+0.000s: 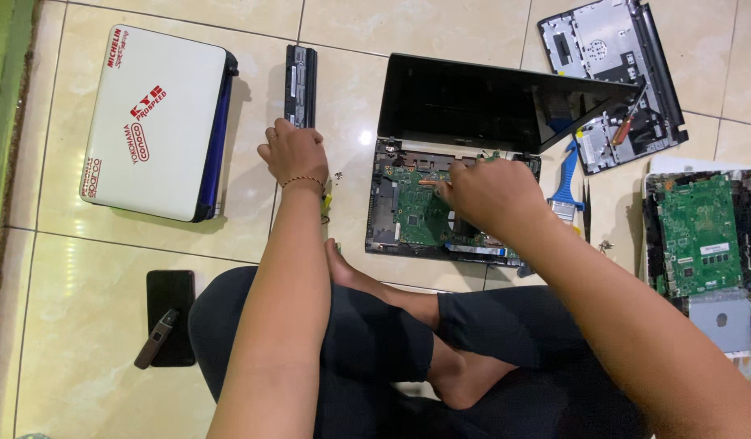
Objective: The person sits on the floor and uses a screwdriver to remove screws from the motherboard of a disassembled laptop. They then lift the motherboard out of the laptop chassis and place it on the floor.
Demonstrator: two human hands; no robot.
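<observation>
Person sits cross-legged on a glossy beige tiled floor [91, 325]. Opened black laptop [453, 191] lies straight ahead, keyboard cover off, long axis running left-right; its dark glossy screen [465, 102] is tipped back, away from the person. Inside the base a green circuit board [412, 203] shows, flat, studded with small chips.

Right hand [493, 195] rests over the right half of the open base, palm down, fingers [434, 185] curled and pointing left, tips touching the board. Whether it pinches anything: cannot tell.

Left hand [294, 153] sits on the floor left of the laptop, loosely curled, fingertips touching the near end of a black battery pack [300, 75]. Pack is a narrow bar, matte plastic, long axis pointing away from the person. Hand grips nothing visibly; thin bracelet at the wrist.

Far left: closed white laptop [156, 122] with red stickers, smooth lid, blue edge. Near the left knee: black phone [170, 317], flat, with a small dark gadget [155, 339] lying across its corner.

Right of the open laptop: a blue plastic tool [568, 180], then a grey metal-lined laptop cover [615, 77] turned inside up, a screwdriver [627, 122] lying on it. Far right: another stripped base with green board [701, 236].
</observation>
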